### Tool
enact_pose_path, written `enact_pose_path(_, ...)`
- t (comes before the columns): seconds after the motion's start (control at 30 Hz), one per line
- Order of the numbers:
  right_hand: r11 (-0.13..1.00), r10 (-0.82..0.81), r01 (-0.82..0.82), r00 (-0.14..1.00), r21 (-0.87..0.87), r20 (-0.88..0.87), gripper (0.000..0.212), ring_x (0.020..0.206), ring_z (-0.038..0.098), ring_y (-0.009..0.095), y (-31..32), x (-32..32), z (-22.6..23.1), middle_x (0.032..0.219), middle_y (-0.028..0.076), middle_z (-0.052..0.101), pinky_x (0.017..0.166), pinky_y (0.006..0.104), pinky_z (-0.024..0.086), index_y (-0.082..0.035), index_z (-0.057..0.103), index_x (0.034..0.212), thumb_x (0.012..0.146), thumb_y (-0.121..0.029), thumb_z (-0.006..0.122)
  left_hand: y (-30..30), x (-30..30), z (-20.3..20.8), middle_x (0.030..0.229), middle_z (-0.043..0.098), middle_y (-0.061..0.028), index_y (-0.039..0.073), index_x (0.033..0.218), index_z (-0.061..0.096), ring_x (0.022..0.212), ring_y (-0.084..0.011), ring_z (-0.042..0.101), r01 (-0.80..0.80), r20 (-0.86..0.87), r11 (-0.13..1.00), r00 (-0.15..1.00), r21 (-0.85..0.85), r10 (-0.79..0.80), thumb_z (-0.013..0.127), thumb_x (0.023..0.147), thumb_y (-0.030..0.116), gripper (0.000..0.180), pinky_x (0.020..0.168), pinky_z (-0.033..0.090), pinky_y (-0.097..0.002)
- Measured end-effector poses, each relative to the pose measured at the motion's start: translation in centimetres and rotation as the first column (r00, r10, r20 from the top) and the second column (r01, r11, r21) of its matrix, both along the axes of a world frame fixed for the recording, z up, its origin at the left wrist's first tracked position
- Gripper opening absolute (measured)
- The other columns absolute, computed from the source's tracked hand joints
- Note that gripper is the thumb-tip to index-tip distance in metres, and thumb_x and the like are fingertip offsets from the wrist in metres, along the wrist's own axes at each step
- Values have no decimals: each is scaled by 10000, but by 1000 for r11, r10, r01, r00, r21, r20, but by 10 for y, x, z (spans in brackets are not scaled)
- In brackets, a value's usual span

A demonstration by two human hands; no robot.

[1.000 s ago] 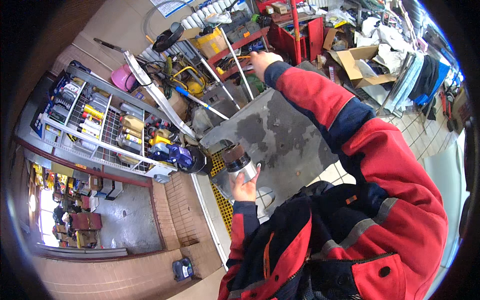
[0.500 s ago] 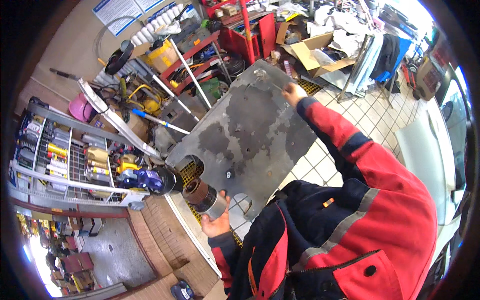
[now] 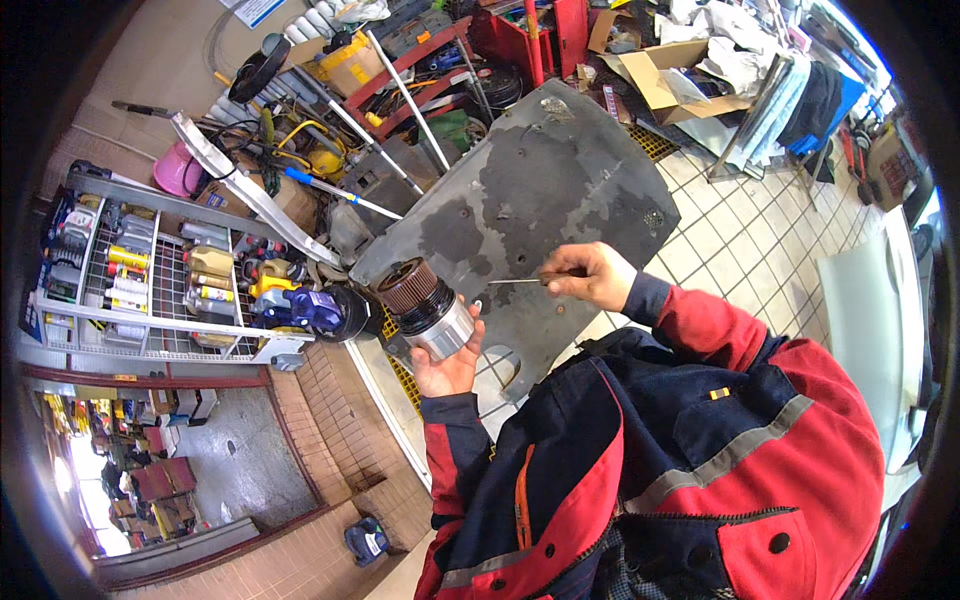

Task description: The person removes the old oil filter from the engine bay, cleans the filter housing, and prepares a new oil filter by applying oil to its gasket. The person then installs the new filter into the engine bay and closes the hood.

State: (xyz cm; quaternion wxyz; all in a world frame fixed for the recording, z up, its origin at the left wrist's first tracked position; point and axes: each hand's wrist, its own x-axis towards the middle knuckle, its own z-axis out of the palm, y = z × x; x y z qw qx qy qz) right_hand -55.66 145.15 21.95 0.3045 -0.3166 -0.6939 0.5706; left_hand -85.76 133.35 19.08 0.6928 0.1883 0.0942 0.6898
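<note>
Head view: your left grip (image 3: 449, 371) clasps a pleated cylindrical filter (image 3: 428, 311); to its right, your right grip (image 3: 597, 277) holds a thin-shafted tool (image 3: 521, 281).

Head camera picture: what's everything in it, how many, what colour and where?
Pleated cylinder: one, brown, black and silver, left of centre
Thin tool: one, silver shaft, centre
Flat panel: one, grey with dark patches, centre
Wire rack: one, white, left
Bottles: many, mixed colours, in the rack
Tub: one, pink, upper left
Poles: several, mostly white, upper middle
Big open box: one, brown, upper right
Cabinet: one, red, top middle
Jug: one, dark blue, lower left
Floor tiles: many, off-white, right
Clutter: too jumbled to count, mixed colours, top
Jacket: one, red and navy, lower right
Left hand: one, bare, holding the cylinder
Right hand: one, bare, gripping the tool
</note>
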Motion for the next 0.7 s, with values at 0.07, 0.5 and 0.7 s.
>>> enact_pose_path(0.07, 975, 66, -66, 998, 212, 6, 239, 858, 731, 188, 1, -12, 56, 949, 98, 765, 767, 334, 578, -10, 718, 1136, 945, -147, 762, -3, -4, -2, 1578, 421, -238, 89, 1590, 369, 1419, -475, 454, -19, -50, 997, 999, -75, 15, 889, 818, 408, 984, 1186, 433, -587)
enact_pose_path(0.5, 718, 233, -467, 861, 516, 453, 213, 891, 755, 329, 27, -52, 154, 946, 131, 780, 791, 430, 588, -110, 777, 1061, 871, -207, 762, -39, -20, 4, 1511, 541, -198, 63, 1540, 451, 1398, -465, 504, -113, -271, 991, 958, -75, 89, 871, 826, 225, 844, 1137, 428, -680)
enact_pose_path(0.7, 647, 275, -619, 734, 446, 621, 215, 923, 739, 356, 32, -76, 160, 934, 144, 769, 811, 476, 572, -122, 788, 1036, 870, -252, 745, -49, -25, 9, 1463, 575, -193, 44, 1546, 421, 1313, -424, 588, -118, -429, 992, 899, -35, 91, 864, 847, 266, 857, 1071, 511, -642)
